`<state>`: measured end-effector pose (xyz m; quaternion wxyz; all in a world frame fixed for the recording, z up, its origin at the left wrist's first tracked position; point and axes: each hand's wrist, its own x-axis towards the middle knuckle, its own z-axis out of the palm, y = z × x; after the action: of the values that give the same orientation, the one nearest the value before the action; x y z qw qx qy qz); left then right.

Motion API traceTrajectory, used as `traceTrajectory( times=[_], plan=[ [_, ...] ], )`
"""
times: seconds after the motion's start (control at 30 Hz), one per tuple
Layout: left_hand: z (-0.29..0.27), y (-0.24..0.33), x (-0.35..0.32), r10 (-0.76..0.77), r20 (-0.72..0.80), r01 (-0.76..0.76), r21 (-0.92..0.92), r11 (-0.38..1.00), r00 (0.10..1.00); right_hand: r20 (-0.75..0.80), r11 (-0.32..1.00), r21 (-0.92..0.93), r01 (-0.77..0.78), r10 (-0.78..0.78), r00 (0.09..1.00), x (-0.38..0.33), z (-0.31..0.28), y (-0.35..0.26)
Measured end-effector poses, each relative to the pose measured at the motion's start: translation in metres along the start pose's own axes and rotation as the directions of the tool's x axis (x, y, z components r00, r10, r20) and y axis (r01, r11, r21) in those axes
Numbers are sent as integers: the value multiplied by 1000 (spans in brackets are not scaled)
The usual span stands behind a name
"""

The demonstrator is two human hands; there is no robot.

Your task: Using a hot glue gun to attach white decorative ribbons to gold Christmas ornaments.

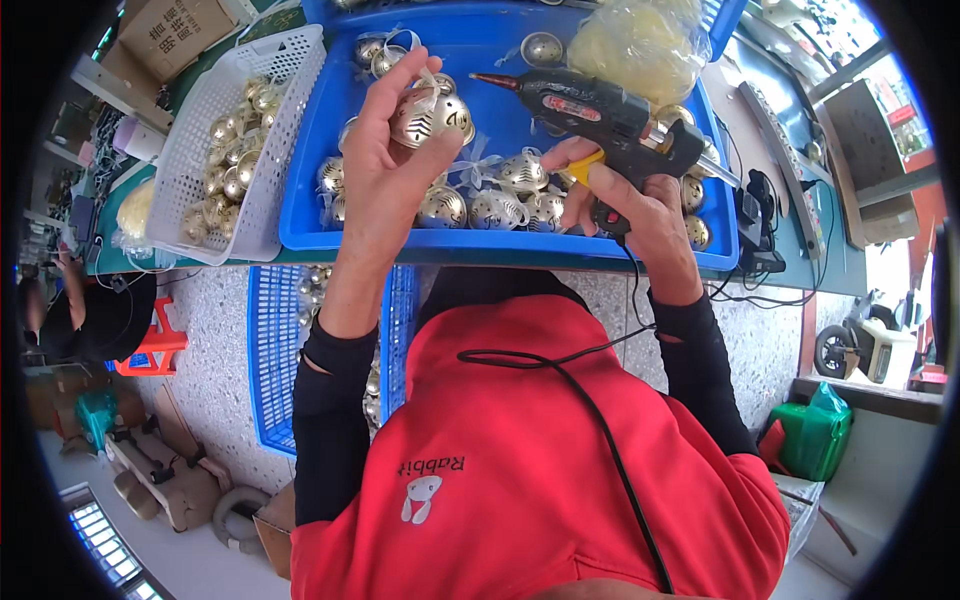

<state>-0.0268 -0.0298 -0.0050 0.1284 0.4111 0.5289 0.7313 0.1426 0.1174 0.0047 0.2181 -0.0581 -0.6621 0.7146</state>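
My left hand is closed around a shiny gold bell-like ball with dark markings and a pale ribbon on top, held above the blue tray. In my right hand is a black hot glue gun with a yellow trigger. Its nozzle points left toward the held ball, apart from it. A clear glue stick juts from the gun's back end. More gold balls with ribbons lie in the tray below both hands.
A white perforated basket of smaller gold balls stands left of the tray. A bag of yellowish material lies at the tray's far right. The gun's black cord runs across my red apron. Beneath the table is a blue crate.
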Motion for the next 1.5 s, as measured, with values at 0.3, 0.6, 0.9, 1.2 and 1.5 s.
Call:
traceTrajectory(
  times=[0.3, 0.6, 0.9, 1.2, 1.5],
  plan=[
    [12, -7, 0, 54, 29, -61, 352, 934, 998, 22, 995, -91, -46, 48, 999, -2, -4, 13],
    [17, -2, 1, -4, -42, 22, 426, 904, 999, -34, 986, -153, -64, 60, 998, 1, -7, 22],
    [10, -7, 3, 65, 20, -67, 463, 884, 998, -52, 994, -99, -46, 41, 998, -1, -7, 27],
    [11, -5, 1, -29, -9, 30, 368, 929, 1000, -55, 995, -95, -13, 7, 998, -3, -10, 32],
    [15, -5, 2, -33, 6, 29, 337, 941, 999, -72, 992, -102, -80, 73, 995, -5, -8, 24]
  ],
)
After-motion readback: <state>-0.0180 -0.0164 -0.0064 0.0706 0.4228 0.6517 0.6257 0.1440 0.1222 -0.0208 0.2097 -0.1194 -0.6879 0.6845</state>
